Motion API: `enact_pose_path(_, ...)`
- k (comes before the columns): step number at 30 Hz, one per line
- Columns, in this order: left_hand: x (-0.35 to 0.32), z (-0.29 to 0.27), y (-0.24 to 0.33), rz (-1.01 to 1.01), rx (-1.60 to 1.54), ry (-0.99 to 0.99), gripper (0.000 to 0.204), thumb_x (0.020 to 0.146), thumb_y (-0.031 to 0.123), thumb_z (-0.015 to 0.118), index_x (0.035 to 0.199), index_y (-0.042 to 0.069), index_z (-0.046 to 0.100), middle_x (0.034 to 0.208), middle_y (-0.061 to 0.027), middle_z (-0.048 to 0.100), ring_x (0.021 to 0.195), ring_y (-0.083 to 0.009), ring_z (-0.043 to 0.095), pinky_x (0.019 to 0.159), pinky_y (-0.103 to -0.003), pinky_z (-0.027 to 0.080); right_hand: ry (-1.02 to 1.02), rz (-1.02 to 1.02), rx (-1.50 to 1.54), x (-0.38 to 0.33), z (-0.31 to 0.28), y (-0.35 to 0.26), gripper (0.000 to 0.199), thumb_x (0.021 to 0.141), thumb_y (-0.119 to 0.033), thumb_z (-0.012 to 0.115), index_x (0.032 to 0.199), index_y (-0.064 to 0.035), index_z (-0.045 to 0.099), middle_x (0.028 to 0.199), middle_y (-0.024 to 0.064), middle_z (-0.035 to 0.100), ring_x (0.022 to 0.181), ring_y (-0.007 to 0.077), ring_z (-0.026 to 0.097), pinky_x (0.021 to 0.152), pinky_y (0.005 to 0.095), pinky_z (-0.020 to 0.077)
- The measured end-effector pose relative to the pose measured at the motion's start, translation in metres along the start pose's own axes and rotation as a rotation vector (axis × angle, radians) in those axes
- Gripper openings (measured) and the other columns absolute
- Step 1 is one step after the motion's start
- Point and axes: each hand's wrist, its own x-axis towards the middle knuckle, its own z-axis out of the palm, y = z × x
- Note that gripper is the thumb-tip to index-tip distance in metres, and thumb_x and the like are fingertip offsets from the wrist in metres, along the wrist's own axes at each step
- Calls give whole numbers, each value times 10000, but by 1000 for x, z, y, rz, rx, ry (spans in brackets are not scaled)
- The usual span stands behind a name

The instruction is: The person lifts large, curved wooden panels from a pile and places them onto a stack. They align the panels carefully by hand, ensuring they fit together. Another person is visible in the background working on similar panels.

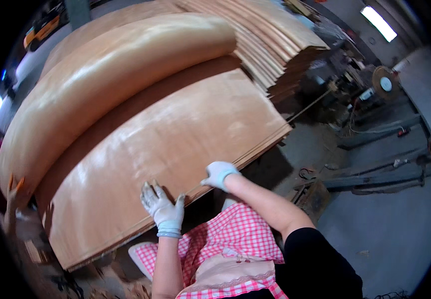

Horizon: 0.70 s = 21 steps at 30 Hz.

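Observation:
A broad, thin sheet of wood veneer [175, 129] lies flat on top of a stack in front of me. On its near part my left hand [163, 207], in a white work glove, rests palm down with its fingers spread. Farther right, my gloved right hand [219, 174] is closed over the near edge of the sheet, its fingertips partly hidden. Beyond both hands a large veneer sheet [125, 70] is curled over into a long roll across the far side of the stack.
At the far left another person's hand [15, 192] with orange fingertips touches the rolled sheet's end. Several layered veneer sheets [270, 45] are piled at the back right. A metal frame [375, 177] and a round disc [382, 82] on machinery stand to the right.

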Motion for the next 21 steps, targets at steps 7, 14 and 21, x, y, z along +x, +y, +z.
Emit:
enact_pose_path(7,6,10,-8,-113,23,-54,1090,673,481,773,1473,-32,240,1530,-264,218,1431,-381,179,1178,-473,115,59,-38,152,-6,-47,134,339,836,-298,588,1020,-32,687,1066,224,655,1012,379,625,883,447,491)
enact_pose_path(14,4,16,-15,-78,80,-52,1059,681,421,773,1493,12,230,1549,-229,205,1440,-361,175,1178,-472,116,221,303,85,-1,-97,348,321,855,-300,630,1098,-95,674,1122,176,656,1049,347,619,912,423,482)
enact_pose_path(21,3,15,-11,-106,31,-36,1047,657,419,782,1464,-18,279,1525,-249,243,1415,-391,207,1171,-480,148,836,772,651,3,-32,378,429,859,-297,655,1127,37,630,1150,240,637,1102,367,597,931,410,463)
